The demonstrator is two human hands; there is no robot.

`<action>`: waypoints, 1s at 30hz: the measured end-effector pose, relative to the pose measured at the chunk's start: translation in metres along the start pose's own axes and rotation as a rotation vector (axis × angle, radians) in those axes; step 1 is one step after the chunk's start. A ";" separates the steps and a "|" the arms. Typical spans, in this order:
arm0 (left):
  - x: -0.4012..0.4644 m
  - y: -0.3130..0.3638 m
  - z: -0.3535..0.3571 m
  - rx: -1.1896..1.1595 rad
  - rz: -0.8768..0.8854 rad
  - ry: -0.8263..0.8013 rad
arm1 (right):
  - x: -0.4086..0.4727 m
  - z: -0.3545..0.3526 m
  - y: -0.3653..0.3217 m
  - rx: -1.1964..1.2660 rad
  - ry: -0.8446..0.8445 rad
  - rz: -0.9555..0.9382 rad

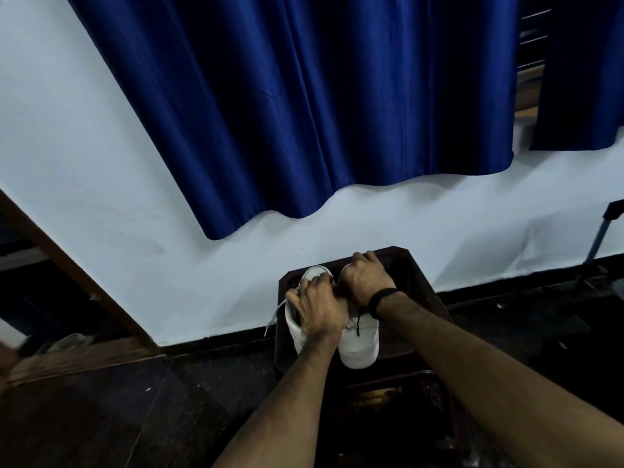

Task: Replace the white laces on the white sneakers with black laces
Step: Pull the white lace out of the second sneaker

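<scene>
Two white sneakers gripped on a dark stool.
Left hand and right hand are curled around them; a loose black lace could be snagged.

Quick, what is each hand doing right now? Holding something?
Left hand: fingers curled over the left white sneaker, gripping it.
Right hand: fingers curled over the right white sneaker, gripping it.

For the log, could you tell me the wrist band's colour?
Black, on the right wrist band, head view.

Two bare forearms, no sleeves, black band around the right wrist
</scene>
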State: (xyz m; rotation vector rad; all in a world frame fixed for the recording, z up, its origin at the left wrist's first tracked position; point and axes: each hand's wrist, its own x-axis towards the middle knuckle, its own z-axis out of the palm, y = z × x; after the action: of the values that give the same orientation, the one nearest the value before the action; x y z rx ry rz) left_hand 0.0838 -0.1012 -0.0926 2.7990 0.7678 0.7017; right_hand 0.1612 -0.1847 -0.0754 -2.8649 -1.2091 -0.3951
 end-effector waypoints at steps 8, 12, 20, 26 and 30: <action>-0.002 0.000 -0.002 -0.028 0.020 0.042 | -0.010 -0.027 0.049 0.492 0.380 0.816; -0.002 0.001 -0.002 -0.020 0.019 0.043 | -0.017 -0.024 0.056 0.424 0.383 0.819; -0.001 -0.001 -0.001 -0.019 0.004 0.011 | -0.003 -0.001 0.000 0.120 -0.062 0.004; -0.002 0.000 -0.003 -0.006 0.020 0.036 | -0.003 -0.020 0.026 0.124 0.150 0.301; -0.003 0.002 -0.006 -0.006 0.018 0.040 | -0.011 -0.036 0.061 0.511 0.484 0.901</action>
State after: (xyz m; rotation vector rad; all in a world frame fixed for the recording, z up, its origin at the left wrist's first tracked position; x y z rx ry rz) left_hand 0.0794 -0.1048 -0.0880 2.7982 0.7468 0.7634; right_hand 0.1885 -0.2391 -0.0377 -2.3217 0.0920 -0.5673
